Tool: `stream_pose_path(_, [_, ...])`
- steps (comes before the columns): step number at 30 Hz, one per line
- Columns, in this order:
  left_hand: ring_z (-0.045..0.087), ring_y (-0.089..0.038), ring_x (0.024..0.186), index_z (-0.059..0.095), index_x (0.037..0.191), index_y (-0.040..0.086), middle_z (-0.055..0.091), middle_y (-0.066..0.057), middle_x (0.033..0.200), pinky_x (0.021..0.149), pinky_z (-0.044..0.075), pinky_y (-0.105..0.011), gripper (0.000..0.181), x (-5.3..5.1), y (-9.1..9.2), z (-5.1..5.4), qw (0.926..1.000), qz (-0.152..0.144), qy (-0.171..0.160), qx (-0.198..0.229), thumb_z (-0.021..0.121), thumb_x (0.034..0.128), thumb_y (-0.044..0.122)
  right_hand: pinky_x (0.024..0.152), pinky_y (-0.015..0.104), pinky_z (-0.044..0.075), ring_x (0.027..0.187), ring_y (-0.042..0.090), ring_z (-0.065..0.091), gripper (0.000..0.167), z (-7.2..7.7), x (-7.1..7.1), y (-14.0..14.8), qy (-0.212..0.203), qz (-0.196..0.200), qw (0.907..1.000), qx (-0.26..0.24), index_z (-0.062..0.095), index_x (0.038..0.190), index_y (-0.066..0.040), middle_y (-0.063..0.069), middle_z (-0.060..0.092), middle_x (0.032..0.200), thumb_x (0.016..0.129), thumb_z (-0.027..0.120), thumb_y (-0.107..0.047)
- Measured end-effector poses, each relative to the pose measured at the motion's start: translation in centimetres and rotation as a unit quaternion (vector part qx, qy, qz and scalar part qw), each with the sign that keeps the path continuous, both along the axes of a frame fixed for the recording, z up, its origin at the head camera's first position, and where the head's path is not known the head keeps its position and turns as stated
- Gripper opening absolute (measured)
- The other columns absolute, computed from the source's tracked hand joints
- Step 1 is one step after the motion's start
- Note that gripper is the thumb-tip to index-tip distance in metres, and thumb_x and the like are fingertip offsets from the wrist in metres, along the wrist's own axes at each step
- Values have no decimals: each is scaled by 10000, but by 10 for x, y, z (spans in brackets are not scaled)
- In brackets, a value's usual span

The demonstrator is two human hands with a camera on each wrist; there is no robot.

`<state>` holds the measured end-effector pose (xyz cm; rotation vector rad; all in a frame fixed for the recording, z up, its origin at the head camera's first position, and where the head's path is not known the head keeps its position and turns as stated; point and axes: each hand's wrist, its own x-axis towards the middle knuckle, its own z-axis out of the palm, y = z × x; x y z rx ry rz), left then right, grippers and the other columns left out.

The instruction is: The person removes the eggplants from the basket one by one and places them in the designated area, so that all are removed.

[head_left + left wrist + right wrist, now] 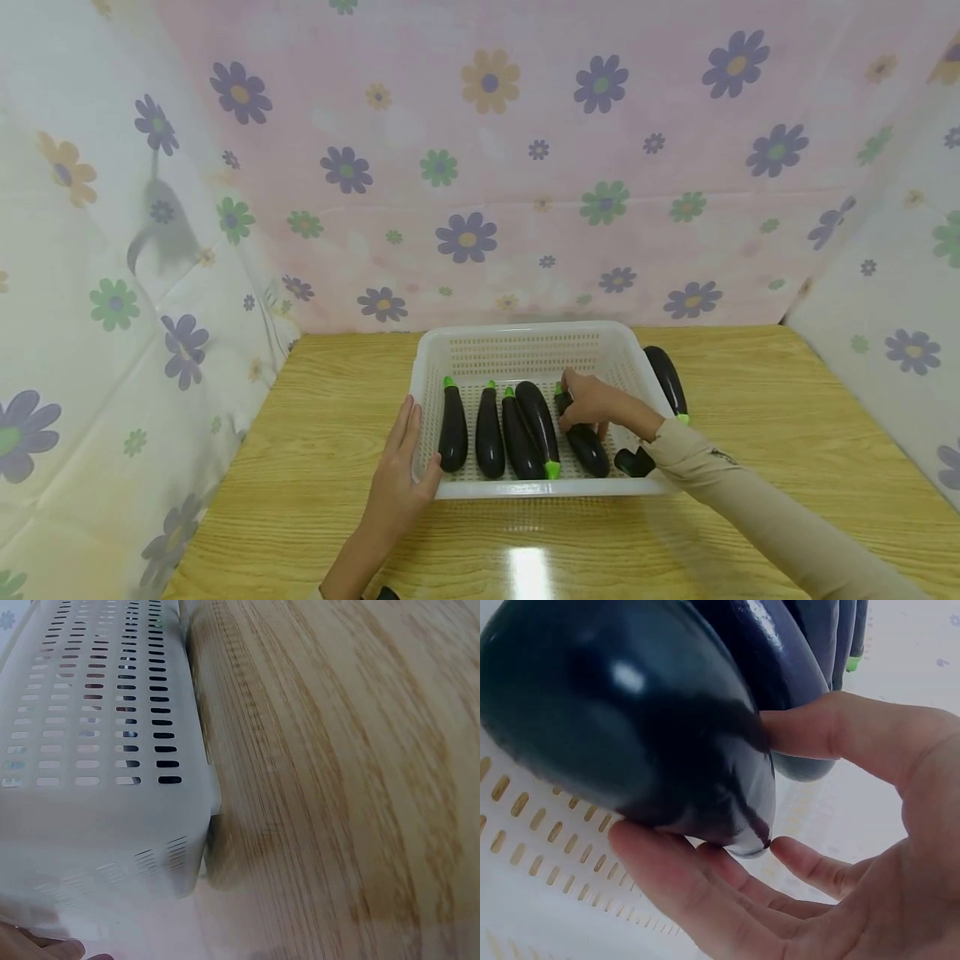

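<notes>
From my seat far away I see the desk and a white basket between the hands. The left hand rests on the basket's near corner, fingers straight. The right hand grips the held eggplant inside the basket. I guess the job is mostly done: four more eggplants lie in there, left of that hand. The loose eggplant, right of it, sits outside. They look dark and shiny, with little green tips.
</notes>
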<state>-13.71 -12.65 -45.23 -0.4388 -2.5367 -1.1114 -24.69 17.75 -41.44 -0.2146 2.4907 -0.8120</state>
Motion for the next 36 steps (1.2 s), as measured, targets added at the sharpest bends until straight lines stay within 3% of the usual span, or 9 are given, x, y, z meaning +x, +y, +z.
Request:
stream_pose_path(24, [233, -308, 1391, 279, 1458, -42, 182, -139, 1556, 1042, 308, -500, 721, 0, 1, 1, 10000, 29, -12, -12, 640, 853, 112, 461, 405, 533, 710, 265, 603, 550, 18, 2, 16, 404, 3, 9992, -81, 393, 1218, -5, 180, 549, 935, 782, 710, -118])
stream_pose_path(36, [222, -301, 1396, 273, 1457, -46, 164, -110, 1564, 1051, 295, -503, 730, 0, 1, 0, 9999, 62, -89, 5, 639, 846, 116, 481, 408, 539, 604, 231, 563, 539, 32, 7, 23, 500, 218, 9982, -232, 368, 1226, 5, 143, 538, 806, 810, 676, -145])
